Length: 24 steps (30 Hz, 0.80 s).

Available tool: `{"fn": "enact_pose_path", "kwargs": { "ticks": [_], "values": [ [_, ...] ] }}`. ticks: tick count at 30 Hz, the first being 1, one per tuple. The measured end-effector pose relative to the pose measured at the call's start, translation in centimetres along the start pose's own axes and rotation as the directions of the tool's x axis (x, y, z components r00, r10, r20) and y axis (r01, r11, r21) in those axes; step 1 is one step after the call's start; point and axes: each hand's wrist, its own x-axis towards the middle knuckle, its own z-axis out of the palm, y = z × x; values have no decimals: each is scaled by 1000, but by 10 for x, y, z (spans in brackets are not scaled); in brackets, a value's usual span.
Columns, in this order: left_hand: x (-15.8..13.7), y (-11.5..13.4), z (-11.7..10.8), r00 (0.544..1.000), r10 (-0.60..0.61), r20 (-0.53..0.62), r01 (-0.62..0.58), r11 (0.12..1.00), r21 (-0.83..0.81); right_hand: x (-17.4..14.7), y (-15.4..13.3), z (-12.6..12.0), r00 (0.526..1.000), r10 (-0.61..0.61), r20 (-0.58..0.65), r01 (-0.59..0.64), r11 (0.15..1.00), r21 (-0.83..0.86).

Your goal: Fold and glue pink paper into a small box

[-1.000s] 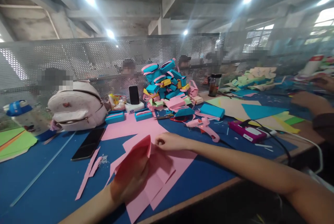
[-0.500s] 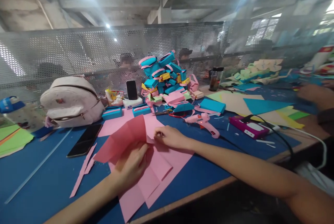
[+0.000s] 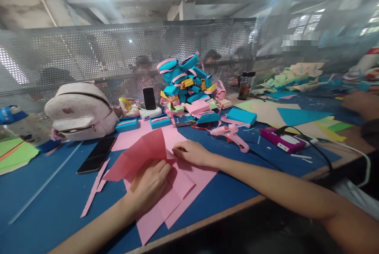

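Note:
A pink paper sheet (image 3: 168, 202) lies on the blue table (image 3: 44, 214) in front of me, with one flap (image 3: 139, 153) raised and tilted to the left. My left hand (image 3: 148, 187) lies flat on the sheet, fingertips at the base of the raised flap. My right hand (image 3: 189, 153) pinches the sheet's upper edge beside the flap. More pink paper (image 3: 130, 137) lies under and behind it.
A black phone (image 3: 96, 155) and a white backpack (image 3: 78, 111) sit to the left, and pink strips (image 3: 94, 190) lie nearby. A pile of small blue and pink boxes (image 3: 186, 86), a pink glue gun (image 3: 232, 135) and coloured sheets (image 3: 293, 117) fill the back and right. Another person's arm (image 3: 361, 106) reaches in at far right.
The raised pink flap has swung from upright over my left hand down toward the left. My left hand now presses flat on the sheet. My right hand barely moved.

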Motion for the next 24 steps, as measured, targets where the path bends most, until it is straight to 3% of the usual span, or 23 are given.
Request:
{"fn": "enact_pose_path", "kwargs": {
  "ticks": [3,7,14,19,21,24],
  "values": [
    [-4,1,1,997,51,-53,-48,997,66,0,1,1,1000,-11,2,11,1000,-4],
    [-11,0,-6,990,133,-43,-127,986,105,0,3,1,1000,-22,7,22,1000,-14],
    [-18,-1,-12,970,205,-128,-202,979,35,0,2,0,1000,-24,5,24,999,-30],
    [-33,-13,-25,974,131,-186,-159,977,-140,-4,-5,-8,999,-26,-45,24,998,-50],
    [-48,-24,-35,982,117,-148,-147,965,-216,-6,-9,-11,994,-27,-106,21,998,-63],
    [-77,-42,-52,994,-24,-104,2,978,-210,-8,-13,-14,977,-73,-200,58,995,-82]
  ]
}}
